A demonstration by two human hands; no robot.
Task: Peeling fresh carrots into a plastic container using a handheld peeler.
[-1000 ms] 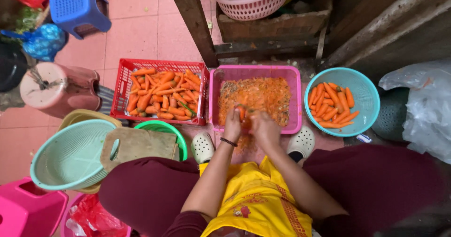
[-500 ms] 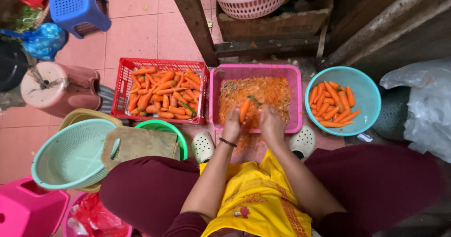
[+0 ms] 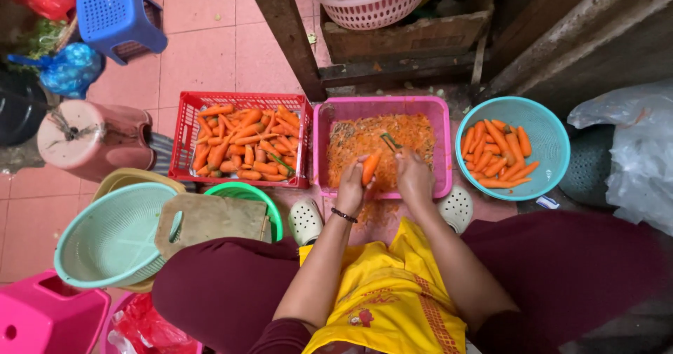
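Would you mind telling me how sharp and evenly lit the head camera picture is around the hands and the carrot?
Head view: soft, even daylight with no glare; the left hand, carrot and right hand are fairly sharp over the pink tub; wide-lens bending curves the edges; the upper right corner falls into shadow.

Pink tiled floor (image 3: 203, 52): pink tub (image 3: 443, 151) under fingers (image 3: 403, 159), red crate (image 3: 188, 119) left, teal bowl (image 3: 554, 140) right.

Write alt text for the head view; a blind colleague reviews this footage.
A seated person's left hand holds a carrot over a pink tub of orange peelings, while the right hand works a peeler. A red crate of carrots sits left, a teal bowl of carrots right.
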